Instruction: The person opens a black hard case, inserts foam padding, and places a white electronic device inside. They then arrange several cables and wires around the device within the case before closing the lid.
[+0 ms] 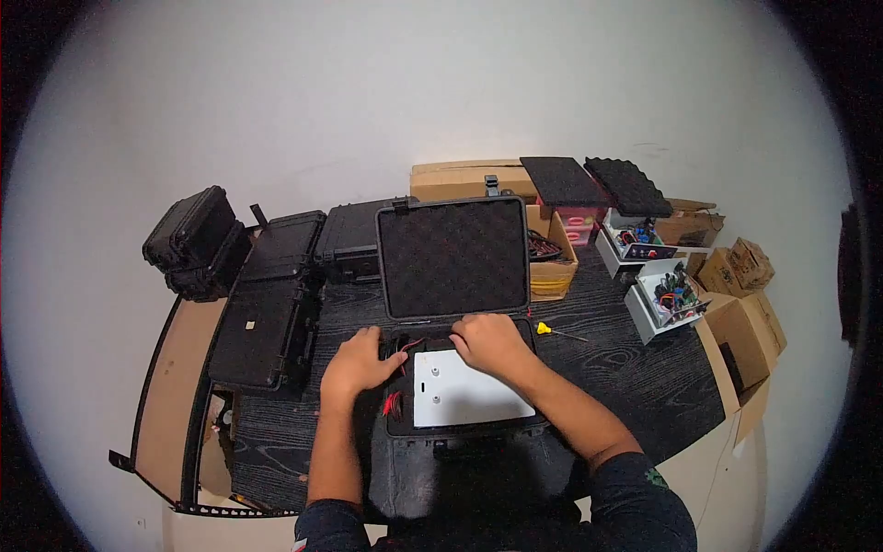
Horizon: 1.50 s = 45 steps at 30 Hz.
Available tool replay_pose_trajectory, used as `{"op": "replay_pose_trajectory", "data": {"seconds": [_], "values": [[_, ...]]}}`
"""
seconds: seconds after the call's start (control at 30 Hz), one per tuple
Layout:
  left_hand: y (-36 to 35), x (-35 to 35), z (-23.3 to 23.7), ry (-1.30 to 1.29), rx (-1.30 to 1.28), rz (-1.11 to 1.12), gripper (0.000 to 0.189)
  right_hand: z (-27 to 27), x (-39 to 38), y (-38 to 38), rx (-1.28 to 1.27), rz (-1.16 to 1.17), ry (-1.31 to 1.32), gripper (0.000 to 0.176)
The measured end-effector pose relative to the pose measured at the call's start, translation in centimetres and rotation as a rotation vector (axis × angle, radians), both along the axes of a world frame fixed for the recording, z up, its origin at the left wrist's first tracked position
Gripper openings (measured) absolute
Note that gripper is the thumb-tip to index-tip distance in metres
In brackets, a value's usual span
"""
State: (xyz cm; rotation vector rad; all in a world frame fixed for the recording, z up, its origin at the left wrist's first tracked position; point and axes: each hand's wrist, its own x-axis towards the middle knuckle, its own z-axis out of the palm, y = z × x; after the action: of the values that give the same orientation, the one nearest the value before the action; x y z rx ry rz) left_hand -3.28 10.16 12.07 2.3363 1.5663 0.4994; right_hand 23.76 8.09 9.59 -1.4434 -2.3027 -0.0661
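Note:
An open black case [389, 276] stands on the dark table, its foam-lined lid raised. In its base lies a white panel [460, 396] with two small round fittings and a slot at the left. My left hand [359, 363] is at the base's upper left corner, thumb near a thin red wire [405, 348]; whether it grips the wire is unclear. My right hand [486, 340] rests at the panel's upper edge, fingers curled down into the case, their tips hidden. A red and black wire bundle [394, 405] lies left of the panel.
Closed black cases [258, 327] are stacked at the left. A yellow-handled screwdriver [544, 328] lies right of the open case. Two white boxes with wiring [644, 308] stand at the right, near cardboard boxes [743, 345]. Behind the lid is a cardboard box [552, 281] holding cables.

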Motion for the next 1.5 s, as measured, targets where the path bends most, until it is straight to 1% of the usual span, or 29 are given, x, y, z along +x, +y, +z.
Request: {"op": "replay_pose_trajectory", "data": {"seconds": [0.03, 0.13, 0.23, 0.33, 0.43, 0.5, 0.57, 0.63, 0.73, 0.83, 0.93, 1.0, 1.03, 1.17, 1.2, 1.3, 1.4, 1.5], "values": [[-0.1, -0.1, 0.1, 0.013, -0.045, 0.012, 0.06, 0.0, -0.1, -0.1, -0.009, -0.002, -0.004, 0.025], [0.2, 0.2, -0.3, 0.064, -0.045, 0.037, 0.061, 0.2, -0.4, -0.3, -0.055, -0.014, -0.019, 0.026], [-0.3, 0.6, 0.6, 0.004, -0.072, 0.064, 0.065, 0.1, -0.6, -0.3, -0.087, -0.005, -0.04, 0.028], [-0.2, 0.7, 0.4, 0.056, -0.073, 0.159, 0.063, -0.1, -0.5, -0.2, -0.081, 0.033, -0.052, 0.028], [0.8, 0.2, 0.0, 0.12, -0.245, 0.23, 0.059, -0.2, -0.4, -0.1, -0.097, 0.049, -0.068, 0.029], [2.3, -1.1, -2.3, 0.09, -0.252, 0.154, 0.052, -0.3, -0.4, -0.1, -0.11, 0.053, -0.074, 0.03], [3.0, -2.1, -2.8, 0.058, -0.263, 0.077, 0.046, -0.3, -0.3, -0.1, -0.112, 0.059, -0.072, 0.03], [3.0, -2.6, -2.2, 0.027, -0.284, 0.003, 0.041, 0.0, -0.4, -0.2, -0.131, 0.055, -0.089, 0.031], [2.2, -2.5, -0.7, -0.018, -0.292, -0.031, 0.034, -0.4, -0.4, -0.1, -0.124, 0.061, -0.082, 0.031], [1.8, -1.7, 0.1, -0.079, -0.175, -0.035, 0.032, -0.7, -0.3, 0.0, -0.112, 0.071, -0.081, 0.03], [0.7, -0.2, 2.3, -0.12, -0.169, 0.009, 0.031, -0.5, -0.2, -0.1, -0.098, 0.077, -0.08, 0.03], [1.7, 0.0, -0.5, -0.182, -0.071, -0.069, 0.027, -0.3, -0.3, -0.2, -0.097, 0.079, -0.078, 0.029], [1.9, 0.2, -1.1, -0.213, -0.021, -0.107, 0.026, -0.1, -0.4, -0.2, -0.101, 0.079, -0.078, 0.029], [1.7, 1.2, -2.3, -0.012, -0.016, -0.108, 0.021, -0.6, -0.4, -0.1, -0.063, 0.109, -0.051, 0.029], [1.7, 1.4, -2.4, 0.041, 0.042, -0.127, 0.021, -0.6, -0.5, -0.1, -0.072, 0.105, -0.046, 0.029], [1.6, 1.7, -2.3, 0.102, 0.09, -0.157, 0.022, -0.4, -0.6, -0.3, -0.117, 0.088, -0.034, 0.03], [1.3, 2.3, -1.1, 0.16, 0.077, -0.084, 0.021, -0.3, -0.8, -0.3, -0.18, 0.076, -0.015, 0.032], [0.8, 3.2, -1.2, -0.075, 0.248, -0.103, 0.017, -0.8, -0.6, -0.1, -0.186, 0.1, 0.009, 0.034]]}}
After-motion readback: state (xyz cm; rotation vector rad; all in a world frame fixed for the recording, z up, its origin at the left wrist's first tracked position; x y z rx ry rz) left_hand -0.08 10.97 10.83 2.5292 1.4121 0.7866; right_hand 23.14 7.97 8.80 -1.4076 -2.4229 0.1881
